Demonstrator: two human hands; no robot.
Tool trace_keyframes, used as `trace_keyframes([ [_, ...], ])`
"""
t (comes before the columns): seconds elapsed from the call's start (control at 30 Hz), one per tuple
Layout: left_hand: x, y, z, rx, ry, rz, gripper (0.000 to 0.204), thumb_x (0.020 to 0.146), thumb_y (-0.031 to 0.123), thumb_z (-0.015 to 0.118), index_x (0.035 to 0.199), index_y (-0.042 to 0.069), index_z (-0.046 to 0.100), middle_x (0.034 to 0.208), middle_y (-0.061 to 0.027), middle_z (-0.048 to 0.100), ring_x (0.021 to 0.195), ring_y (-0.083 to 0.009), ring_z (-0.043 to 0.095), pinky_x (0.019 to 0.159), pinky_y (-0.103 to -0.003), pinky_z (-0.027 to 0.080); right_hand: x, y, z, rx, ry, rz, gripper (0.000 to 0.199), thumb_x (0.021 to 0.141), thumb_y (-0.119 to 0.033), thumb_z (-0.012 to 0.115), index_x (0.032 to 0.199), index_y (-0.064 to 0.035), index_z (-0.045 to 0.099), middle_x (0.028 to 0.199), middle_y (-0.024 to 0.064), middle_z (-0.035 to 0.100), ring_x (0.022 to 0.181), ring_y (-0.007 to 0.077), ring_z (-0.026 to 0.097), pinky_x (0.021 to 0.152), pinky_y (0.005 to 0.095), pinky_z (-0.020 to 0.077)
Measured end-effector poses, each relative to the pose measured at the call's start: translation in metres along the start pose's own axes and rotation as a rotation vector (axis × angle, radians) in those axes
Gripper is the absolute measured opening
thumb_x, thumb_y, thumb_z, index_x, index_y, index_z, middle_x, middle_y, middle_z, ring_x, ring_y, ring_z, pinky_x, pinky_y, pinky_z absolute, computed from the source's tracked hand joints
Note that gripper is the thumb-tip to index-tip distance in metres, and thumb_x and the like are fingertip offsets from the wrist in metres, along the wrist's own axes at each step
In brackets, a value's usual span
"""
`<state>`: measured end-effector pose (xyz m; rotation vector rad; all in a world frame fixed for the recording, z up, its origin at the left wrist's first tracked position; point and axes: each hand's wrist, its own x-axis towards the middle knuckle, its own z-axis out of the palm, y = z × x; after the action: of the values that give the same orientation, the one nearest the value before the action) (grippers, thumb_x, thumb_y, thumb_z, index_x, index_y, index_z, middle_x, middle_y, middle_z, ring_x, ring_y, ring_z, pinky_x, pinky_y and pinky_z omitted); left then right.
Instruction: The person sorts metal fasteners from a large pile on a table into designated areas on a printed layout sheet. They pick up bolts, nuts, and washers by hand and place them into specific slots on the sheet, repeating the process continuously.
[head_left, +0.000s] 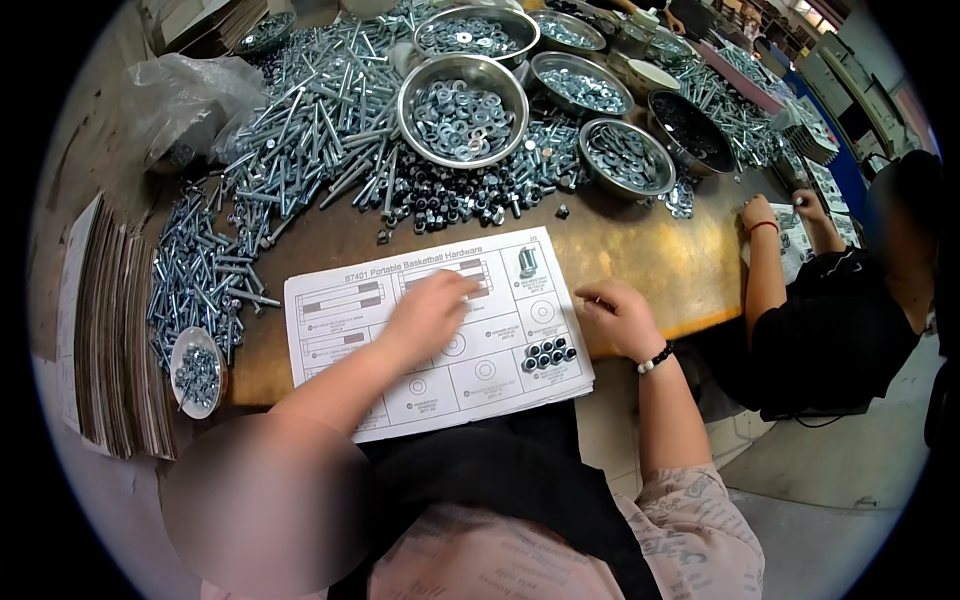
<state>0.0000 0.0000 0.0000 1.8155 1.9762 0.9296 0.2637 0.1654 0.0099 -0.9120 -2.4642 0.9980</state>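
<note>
A stack of printed paper sheets (470, 375) with outlined hardware drawings lies at the table's front edge, partly over my lap. My left hand (432, 312) rests on the upper middle of the top sheet, fingers stretched toward the right, with nothing visible in them. Just off the sheet's right edge, my right hand (622, 318) has its fingers bent and slightly apart, and I see nothing held there. Several lock nuts (548, 353) with black inserts sit grouped in rows on the sheet's lower right box.
Behind the sheets lie loose black-topped nuts (440, 200) and a large heap of bolts (310, 120). Metal bowls of washers (465, 120) stand at the back. A small white bowl (196, 375) and stacked cardboard (115, 340) are at left. A co-worker (850, 310) works at right.
</note>
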Motion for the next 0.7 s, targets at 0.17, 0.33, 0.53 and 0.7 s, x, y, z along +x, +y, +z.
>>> trace_keyframes([
  [0.17,-0.014,-0.035,-0.036,0.219,0.155,-0.035,0.031,0.074,0.008,0.061,0.104,0.001,0.058,0.106,-0.0131,0.055,0.098,-0.0304,0.053,0.085,-0.036,0.043,0.046,0.013,-0.025,-0.066,0.14,0.015,0.016,0.077,-0.007,0.062,0.092,-0.0047,0.065,0.086,0.0111,0.06,0.079,0.0242,0.057,0.07,0.0317,0.0463],
  [0.33,-0.035,-0.058,-0.045,0.276,0.16,-0.088,0.035,0.072,0.014,0.064,0.105,0.003,0.058,0.11,-0.012,0.055,0.102,-0.0303,0.05,0.088,-0.038,0.04,0.113,0.069,-0.055,-0.215,0.438,-0.007,0.014,0.076,-0.012,0.062,0.088,-0.0063,0.065,0.088,0.0115,0.061,0.084,0.0274,0.058,0.075,0.0341,0.0466],
  [0.53,-0.042,-0.059,-0.038,0.286,0.156,-0.135,0.037,0.07,0.013,0.066,0.105,0.004,0.059,0.114,-0.0115,0.052,0.108,-0.0301,0.046,0.093,-0.04,0.035,0.164,0.078,-0.087,-0.711,0.329,0.341,0.016,0.078,-0.019,0.061,0.092,-0.0149,0.067,0.1,0.0102,0.058,0.097,0.0279,0.055,0.081,0.0381,0.0458],
  [0.7,-0.042,-0.059,-0.037,0.313,0.164,-0.13,0.037,0.07,0.013,0.065,0.105,0.004,0.058,0.113,-0.0112,0.052,0.108,-0.0299,0.046,0.093,-0.04,0.035,0.192,0.074,-0.095,-0.847,0.004,0.62,0.038,0.072,-0.034,0.067,0.107,-0.0196,0.063,0.114,0.0108,0.057,0.105,0.0265,0.054,0.089,0.0374,0.0432],
])
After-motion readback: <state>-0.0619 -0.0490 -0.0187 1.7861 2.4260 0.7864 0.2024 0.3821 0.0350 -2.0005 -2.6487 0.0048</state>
